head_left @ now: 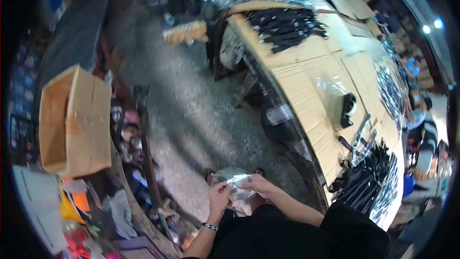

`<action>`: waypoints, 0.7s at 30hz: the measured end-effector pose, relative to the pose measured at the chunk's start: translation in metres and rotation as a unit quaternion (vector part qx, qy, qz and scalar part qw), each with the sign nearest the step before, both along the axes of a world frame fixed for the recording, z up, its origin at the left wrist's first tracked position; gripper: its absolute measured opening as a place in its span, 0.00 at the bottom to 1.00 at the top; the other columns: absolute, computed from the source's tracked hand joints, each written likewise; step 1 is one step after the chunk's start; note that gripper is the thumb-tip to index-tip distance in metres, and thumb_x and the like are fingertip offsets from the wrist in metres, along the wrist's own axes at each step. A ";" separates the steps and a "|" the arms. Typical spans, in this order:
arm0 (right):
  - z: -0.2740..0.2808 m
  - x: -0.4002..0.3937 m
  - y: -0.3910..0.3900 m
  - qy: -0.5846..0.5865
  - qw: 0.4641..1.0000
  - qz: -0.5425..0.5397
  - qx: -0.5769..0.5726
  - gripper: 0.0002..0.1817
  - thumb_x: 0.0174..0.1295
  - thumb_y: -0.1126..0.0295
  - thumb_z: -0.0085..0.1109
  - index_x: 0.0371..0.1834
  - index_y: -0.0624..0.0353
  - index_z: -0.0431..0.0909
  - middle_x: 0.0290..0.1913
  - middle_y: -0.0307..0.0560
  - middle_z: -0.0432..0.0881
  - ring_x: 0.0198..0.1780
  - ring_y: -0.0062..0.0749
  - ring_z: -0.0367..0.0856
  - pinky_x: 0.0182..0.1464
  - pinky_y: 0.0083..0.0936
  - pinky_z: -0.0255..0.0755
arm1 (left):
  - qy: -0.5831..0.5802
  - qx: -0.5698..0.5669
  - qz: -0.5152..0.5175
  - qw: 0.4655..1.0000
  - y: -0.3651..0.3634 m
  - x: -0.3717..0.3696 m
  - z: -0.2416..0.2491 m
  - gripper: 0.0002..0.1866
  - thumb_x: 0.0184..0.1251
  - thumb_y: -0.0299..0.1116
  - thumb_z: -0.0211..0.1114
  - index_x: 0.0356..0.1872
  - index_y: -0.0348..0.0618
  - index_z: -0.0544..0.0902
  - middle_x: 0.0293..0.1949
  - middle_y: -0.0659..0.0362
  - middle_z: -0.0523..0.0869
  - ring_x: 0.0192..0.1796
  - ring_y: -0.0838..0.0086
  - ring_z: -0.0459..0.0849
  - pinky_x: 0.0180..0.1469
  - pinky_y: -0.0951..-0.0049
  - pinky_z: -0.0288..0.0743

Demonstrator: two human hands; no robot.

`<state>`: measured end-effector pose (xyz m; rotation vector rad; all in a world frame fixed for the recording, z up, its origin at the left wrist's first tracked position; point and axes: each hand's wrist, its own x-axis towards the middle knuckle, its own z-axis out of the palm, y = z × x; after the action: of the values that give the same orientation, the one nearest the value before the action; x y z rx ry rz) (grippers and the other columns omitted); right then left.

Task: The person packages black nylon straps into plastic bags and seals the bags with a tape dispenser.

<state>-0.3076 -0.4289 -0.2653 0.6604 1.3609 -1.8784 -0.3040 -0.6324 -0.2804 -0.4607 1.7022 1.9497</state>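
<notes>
A clear plastic bag (232, 173) is held low in front of my body, above the floor. My left hand (220, 197) pinches its near left edge, fingers closed on the film. On the right side of the bag, my right hand (259, 185) has its fingers closed on the plastic too. Light glints off the film, and I cannot make out whether anything is inside. Part of the bag's lower edge is hidden by my hands.
To the right, a cardboard-covered table (299, 86) bears black strap bundles (366, 177), a second black pile (287, 26), and a black-and-white object (348, 110). An open cardboard box (88, 124) stands at left. Several people work beyond the table, including one in a striped top (428, 134).
</notes>
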 end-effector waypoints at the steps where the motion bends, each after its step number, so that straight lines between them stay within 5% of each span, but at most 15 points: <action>1: 0.004 0.003 -0.002 0.000 1.000 -0.017 -0.020 0.21 0.63 0.74 0.70 0.60 0.65 0.81 0.52 0.43 0.86 0.54 0.27 0.82 0.59 0.27 0.73 | -0.018 0.023 0.005 1.000 -0.002 -0.001 0.017 0.08 0.69 0.27 0.69 0.42 0.32 0.88 0.28 0.66 0.83 0.29 0.83 0.79 0.33 0.81 0.71; 6: 0.011 0.015 -0.005 0.031 0.995 -0.071 -0.063 0.15 0.64 0.70 0.71 0.52 0.62 0.84 0.48 0.40 0.87 0.48 0.24 0.82 0.53 0.26 0.74 | -0.039 0.030 -0.042 0.998 0.004 -0.013 0.050 0.08 0.71 0.29 0.68 0.42 0.34 0.89 0.26 0.68 0.82 0.24 0.87 0.74 0.26 0.82 0.65; 11: 0.078 0.009 -0.002 0.134 0.987 -0.078 0.040 0.18 0.62 0.69 0.73 0.54 0.62 0.82 0.44 0.38 0.87 0.45 0.20 0.83 0.49 0.22 0.75 | 0.002 0.047 -0.121 0.992 0.004 -0.034 0.076 0.06 0.70 0.30 0.69 0.40 0.38 0.90 0.23 0.69 0.79 0.23 0.87 0.72 0.26 0.83 0.62; 17: 0.117 0.014 0.012 0.181 0.969 -0.156 -0.067 0.19 0.64 0.70 0.71 0.56 0.64 0.81 0.45 0.39 0.87 0.45 0.20 0.83 0.50 0.20 0.76 | -0.115 0.259 -0.230 0.931 -0.002 -0.070 0.120 0.14 0.72 0.43 0.65 0.47 0.44 0.85 0.24 0.72 0.72 0.26 0.86 0.69 0.27 0.80 0.60; 21: 0.140 0.017 0.009 0.175 0.974 -0.120 -0.084 0.14 0.64 0.69 0.72 0.49 0.65 0.84 0.43 0.39 0.87 0.43 0.19 0.84 0.47 0.19 0.77 | -0.078 0.170 -0.268 0.945 0.019 -0.070 0.120 0.25 0.74 0.47 0.63 0.64 0.42 0.79 0.46 0.60 0.86 0.40 0.76 0.85 0.40 0.72 0.81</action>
<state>-0.2911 -0.4198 -0.1252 0.4345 1.3605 -2.3627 -0.3736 -0.6138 -0.1605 -0.0115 1.1946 1.6932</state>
